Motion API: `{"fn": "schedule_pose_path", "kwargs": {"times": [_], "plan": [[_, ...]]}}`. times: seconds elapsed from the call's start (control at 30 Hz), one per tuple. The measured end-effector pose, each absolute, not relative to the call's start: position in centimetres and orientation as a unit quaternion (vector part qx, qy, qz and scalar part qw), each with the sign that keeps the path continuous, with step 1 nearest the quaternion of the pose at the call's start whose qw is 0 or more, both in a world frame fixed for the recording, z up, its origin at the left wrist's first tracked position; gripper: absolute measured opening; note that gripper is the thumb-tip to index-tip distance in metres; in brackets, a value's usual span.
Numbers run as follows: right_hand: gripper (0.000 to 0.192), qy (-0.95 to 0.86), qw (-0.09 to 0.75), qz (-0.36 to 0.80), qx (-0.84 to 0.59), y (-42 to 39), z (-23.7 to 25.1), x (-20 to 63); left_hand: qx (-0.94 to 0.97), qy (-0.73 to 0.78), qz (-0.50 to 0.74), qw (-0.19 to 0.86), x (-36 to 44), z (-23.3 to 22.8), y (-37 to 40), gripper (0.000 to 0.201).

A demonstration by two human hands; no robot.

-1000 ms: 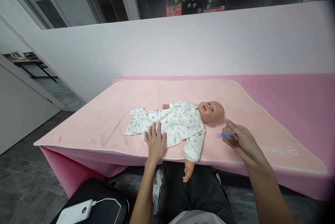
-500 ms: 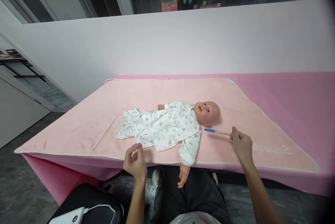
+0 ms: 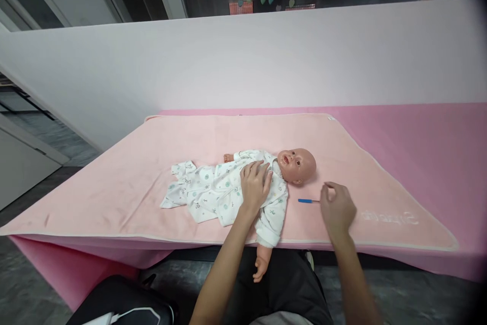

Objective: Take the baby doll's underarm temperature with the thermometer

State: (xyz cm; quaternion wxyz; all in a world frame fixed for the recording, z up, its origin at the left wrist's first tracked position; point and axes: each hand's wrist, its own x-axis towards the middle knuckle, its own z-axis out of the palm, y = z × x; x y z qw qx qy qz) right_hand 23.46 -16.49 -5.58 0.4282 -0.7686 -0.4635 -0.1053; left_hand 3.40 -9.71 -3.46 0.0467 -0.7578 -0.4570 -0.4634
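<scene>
A baby doll (image 3: 296,165) lies on its back on a peach blanket (image 3: 125,183), in a white patterned sleepsuit (image 3: 207,190). My left hand (image 3: 255,183) rests on the doll's chest, palm down with its fingers spread. Beside the doll's near shoulder, a thin stick with a blue end (image 3: 305,201), perhaps a thermometer, appears to lie on the blanket. Over its far end is my right hand (image 3: 338,208), somewhat blurred, the fingers loosely curled with a gap to the thumb. That hand hides the rest of the stick.
The doll's near arm (image 3: 262,264) hangs past the table's front edge, above my legs. A pink cloth (image 3: 437,163) covers the table beneath the blanket. A white wall (image 3: 266,66) stands behind. At lower left is a black seat (image 3: 125,294) with a white device and cable.
My left hand has moved from beside the sleepsuit's leg up onto the doll's chest, its fingers spreading. My right hand has shifted left along the stick and appears to have released it. The view has shifted slightly.
</scene>
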Motion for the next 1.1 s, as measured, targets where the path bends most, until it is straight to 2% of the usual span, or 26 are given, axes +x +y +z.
{"fn": "schedule_pose_path", "kwargs": {"times": [0.07, 0.13, 0.27, 0.4, 0.73, 1.1], "plan": [[0.026, -0.507, 0.512, -0.029, -0.693, -14.9, -4.3, 20.2, -0.770, -0.460, -0.439, 0.061, 3.8, -4.0, -9.1, 0.020], [0.031, -0.563, 0.558, 0.040, -0.609, -13.1, -3.6, 16.9, -0.773, -0.454, -0.438, 0.067, 3.7, -4.6, -9.2, 0.019], [0.032, -0.587, 0.582, 0.091, -0.555, -10.2, -4.6, 12.7, -0.764, -0.441, -0.465, 0.072, 3.1, -5.1, -9.8, 0.018], [0.030, -0.577, 0.621, 0.101, -0.521, -9.7, -6.2, 12.4, -0.752, -0.447, -0.479, 0.076, 3.2, -5.2, -9.8, 0.016], [0.027, -0.604, 0.609, 0.105, -0.504, -10.2, -6.8, 12.9, -0.720, -0.454, -0.515, 0.101, 3.3, -5.5, -10.1, 0.014], [0.015, -0.548, 0.619, 0.137, -0.545, -10.0, -7.8, 12.9, -0.707, -0.442, -0.537, 0.127, 3.5, -5.6, -10.2, 0.005]]}}
